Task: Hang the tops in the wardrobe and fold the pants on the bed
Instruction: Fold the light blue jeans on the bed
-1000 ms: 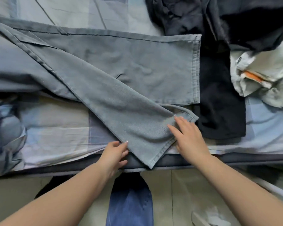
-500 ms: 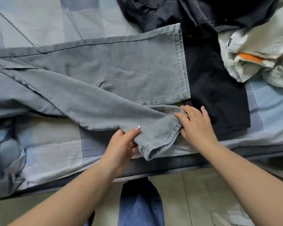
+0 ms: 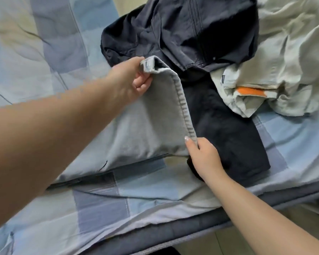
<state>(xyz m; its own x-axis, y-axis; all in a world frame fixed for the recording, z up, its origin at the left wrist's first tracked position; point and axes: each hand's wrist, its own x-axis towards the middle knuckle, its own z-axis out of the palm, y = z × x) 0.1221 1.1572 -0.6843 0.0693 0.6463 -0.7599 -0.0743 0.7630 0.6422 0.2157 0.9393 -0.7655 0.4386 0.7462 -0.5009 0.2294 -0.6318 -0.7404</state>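
Currently you are pinching the grey pants (image 3: 155,116) hem at both corners: left hand (image 3: 131,80) at upper centre, right hand (image 3: 201,155) at centre. Its hem edge is running diagonally between them; the leg is trailing toward lower left across the bed (image 3: 99,205).

There is only one view — a wide-angle camera on the person's head. It looks forward and steeply down at the bed (image 3: 155,199) from close above, and both forearms enter from the lower edge — the bed's near border crosses the bottom.
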